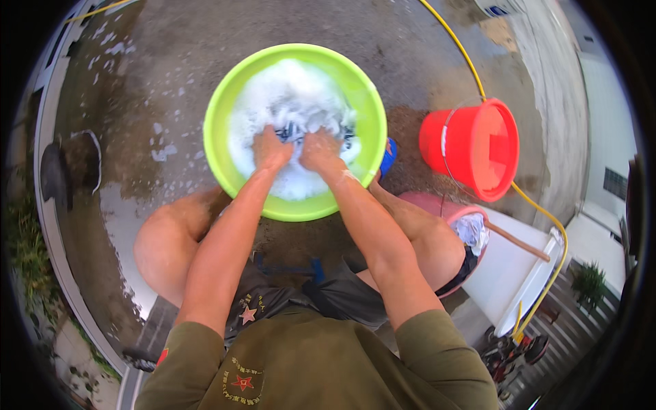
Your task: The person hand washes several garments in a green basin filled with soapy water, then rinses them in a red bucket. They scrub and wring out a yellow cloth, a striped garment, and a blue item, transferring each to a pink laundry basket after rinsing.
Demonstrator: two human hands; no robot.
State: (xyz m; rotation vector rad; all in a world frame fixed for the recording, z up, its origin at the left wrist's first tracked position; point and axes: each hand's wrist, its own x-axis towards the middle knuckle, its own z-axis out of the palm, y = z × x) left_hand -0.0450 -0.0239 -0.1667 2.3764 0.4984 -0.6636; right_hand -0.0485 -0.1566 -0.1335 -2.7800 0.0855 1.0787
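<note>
A lime-green plastic basin (379, 118) stands on the ground between the knees, full of white soap suds (297, 82). Both hands reach into it. My left hand (273, 147) is sunk in the foam left of centre, its fingers hidden. Close beside it on the right, my right hand (322, 149) dips into the suds, fingers likewise covered. Between and around the hands shows wet cloth (291, 132) with dark markings, partly under foam. Both hands are at this cloth, but the foam hides whether the fingers are closed on it.
To the right, a red bucket (433, 138) lies tipped on its side. Nearer is a pink tub (417, 201) holding white cloth (470, 231). A yellow hose (461, 46) runs past the bucket. Foam is spattered on wet concrete (169, 102) at left. A blue slipper (388, 160) is beside the basin.
</note>
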